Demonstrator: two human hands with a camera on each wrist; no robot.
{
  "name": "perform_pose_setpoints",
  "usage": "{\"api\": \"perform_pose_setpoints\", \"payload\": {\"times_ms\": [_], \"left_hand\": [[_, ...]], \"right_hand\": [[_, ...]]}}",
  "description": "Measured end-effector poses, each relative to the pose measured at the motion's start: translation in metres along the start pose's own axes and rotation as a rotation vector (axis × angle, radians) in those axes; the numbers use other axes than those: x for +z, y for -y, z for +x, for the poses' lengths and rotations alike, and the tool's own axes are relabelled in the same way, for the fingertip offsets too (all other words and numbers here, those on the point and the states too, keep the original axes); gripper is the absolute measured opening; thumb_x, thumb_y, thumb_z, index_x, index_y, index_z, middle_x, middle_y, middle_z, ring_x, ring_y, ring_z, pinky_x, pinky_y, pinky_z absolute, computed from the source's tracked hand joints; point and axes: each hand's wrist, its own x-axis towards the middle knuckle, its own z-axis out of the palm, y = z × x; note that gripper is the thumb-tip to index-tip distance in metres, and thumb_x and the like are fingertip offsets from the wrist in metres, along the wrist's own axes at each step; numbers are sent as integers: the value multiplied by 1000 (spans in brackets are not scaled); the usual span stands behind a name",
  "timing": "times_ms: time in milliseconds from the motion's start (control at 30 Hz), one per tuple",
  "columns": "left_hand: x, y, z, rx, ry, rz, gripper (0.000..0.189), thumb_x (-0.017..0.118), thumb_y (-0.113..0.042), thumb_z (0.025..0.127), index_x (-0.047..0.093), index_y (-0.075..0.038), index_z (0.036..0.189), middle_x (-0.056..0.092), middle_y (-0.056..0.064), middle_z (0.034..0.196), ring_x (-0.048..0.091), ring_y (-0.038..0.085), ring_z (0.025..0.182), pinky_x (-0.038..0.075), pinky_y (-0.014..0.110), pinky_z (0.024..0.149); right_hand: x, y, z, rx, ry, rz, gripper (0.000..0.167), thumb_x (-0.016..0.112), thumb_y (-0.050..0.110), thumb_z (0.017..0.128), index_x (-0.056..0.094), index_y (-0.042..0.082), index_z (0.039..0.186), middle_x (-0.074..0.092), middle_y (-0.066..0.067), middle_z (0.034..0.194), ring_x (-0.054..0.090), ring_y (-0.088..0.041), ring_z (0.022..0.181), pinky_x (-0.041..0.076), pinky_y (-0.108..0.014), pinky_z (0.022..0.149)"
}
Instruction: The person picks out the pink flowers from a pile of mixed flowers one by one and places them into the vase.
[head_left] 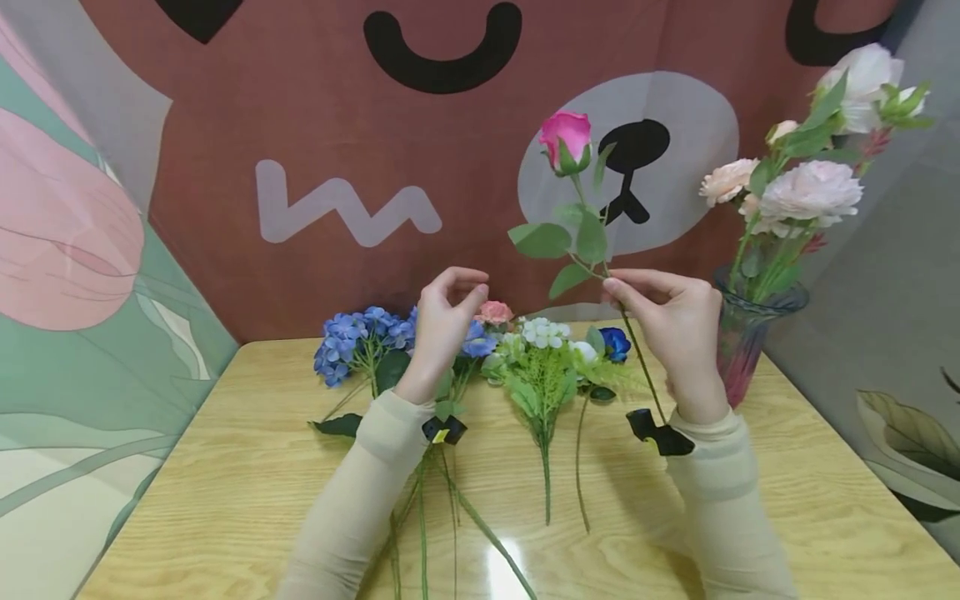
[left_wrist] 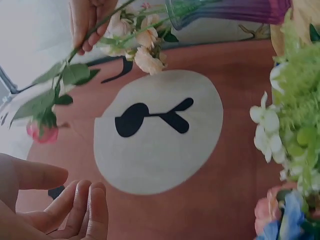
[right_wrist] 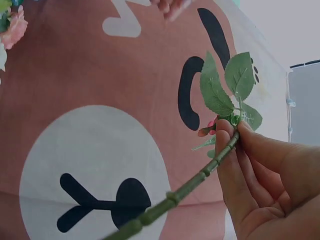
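A pink rose [head_left: 566,142] with green leaves stands upright in my right hand [head_left: 671,325], its stem pinched between thumb and fingers just below the leaves. In the right wrist view the green stem [right_wrist: 175,197] runs down past the thumb, and the bloom is mostly hidden behind leaves. My left hand [head_left: 448,325] hovers over the blue flowers, holding nothing, fingers loosely bent and thumb apart from them. The left wrist view shows that hand's fingers [left_wrist: 80,210] below the rose's drooping-looking head, apart from it.
On the wooden table [head_left: 247,467] lie blue hydrangeas [head_left: 348,342], a pink flower [head_left: 495,312], a white-and-green bunch [head_left: 546,375] and a blue rose [head_left: 615,343]. Their stems point toward me. A glass vase [head_left: 750,333] of pale flowers [head_left: 813,192] stands at the right, beside my right hand.
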Motion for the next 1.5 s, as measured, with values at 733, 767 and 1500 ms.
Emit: {"api": "perform_pose_setpoints", "payload": {"times_ms": [733,767,1500], "left_hand": [[-68,40,1,52,-188,125,13,63,-12,90,68,-6,101,67,15,94,60,28,84,47,26,68],[-69,41,1,52,-197,133,13,63,-11,90,69,-6,100,67,14,94,59,27,84,46,26,67],[-105,75,-23,-60,-287,227,17,65,-13,88,68,-3,101,66,15,93,56,13,79,44,19,68]], "right_hand": [[-24,25,19,26,-194,304,18,73,4,80,72,-8,93,74,-3,80,70,-10,67,55,-19,70],[-25,26,21,27,-206,331,18,73,2,79,72,-9,92,74,-4,79,70,-10,67,55,-18,69],[-46,29,56,-32,-316,404,25,78,6,74,71,-13,90,74,-6,77,70,-12,65,54,-17,66]]}}
